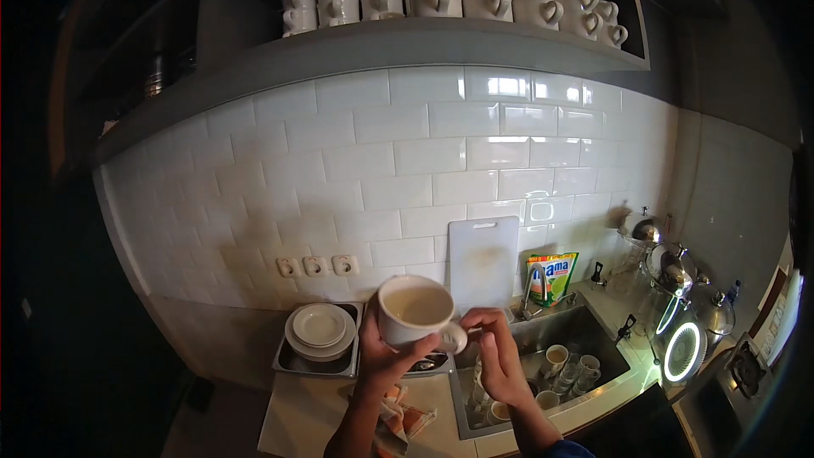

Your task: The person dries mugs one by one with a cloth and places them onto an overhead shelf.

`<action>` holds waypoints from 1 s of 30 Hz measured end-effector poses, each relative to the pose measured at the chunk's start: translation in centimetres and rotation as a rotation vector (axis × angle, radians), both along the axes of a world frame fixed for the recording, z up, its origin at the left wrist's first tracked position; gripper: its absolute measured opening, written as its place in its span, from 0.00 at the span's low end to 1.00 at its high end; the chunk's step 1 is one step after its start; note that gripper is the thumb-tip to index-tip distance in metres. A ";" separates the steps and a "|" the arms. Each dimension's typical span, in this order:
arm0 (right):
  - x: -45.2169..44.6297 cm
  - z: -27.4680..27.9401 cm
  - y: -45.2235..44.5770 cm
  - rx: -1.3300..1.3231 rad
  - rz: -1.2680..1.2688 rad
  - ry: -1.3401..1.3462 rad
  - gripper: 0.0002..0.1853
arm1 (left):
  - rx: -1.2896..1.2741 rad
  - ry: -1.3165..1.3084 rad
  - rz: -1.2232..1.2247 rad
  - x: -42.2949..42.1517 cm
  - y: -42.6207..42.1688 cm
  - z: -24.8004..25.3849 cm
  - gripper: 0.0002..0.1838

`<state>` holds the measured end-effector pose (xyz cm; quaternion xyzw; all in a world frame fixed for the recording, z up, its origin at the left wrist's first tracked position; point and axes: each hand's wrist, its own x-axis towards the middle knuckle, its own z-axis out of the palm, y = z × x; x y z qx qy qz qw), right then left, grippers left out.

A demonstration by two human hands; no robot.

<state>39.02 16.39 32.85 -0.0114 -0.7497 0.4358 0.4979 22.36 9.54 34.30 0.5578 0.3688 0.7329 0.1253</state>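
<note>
Grasping a round white ceramic cup (415, 304) by its body at the frame's lower centre, the left hand (388, 365) supports it, while I cannot confirm whether the right hand (502, 365) grips its looped handle (455, 339), so a slackened left hold could drop it against the rectangular steel sink (560, 320).

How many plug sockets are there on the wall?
3, in a row on the tiled wall, left of the cup in the picture: left socket, middle socket, right socket. Any behind the cup would be hidden.
</note>
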 end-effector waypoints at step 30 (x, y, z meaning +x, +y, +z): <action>-2.7 39.5 4.1 0.676 -1.006 0.501 0.14 | -0.721 0.633 -0.439 -3.3 -5.9 -0.4 0.49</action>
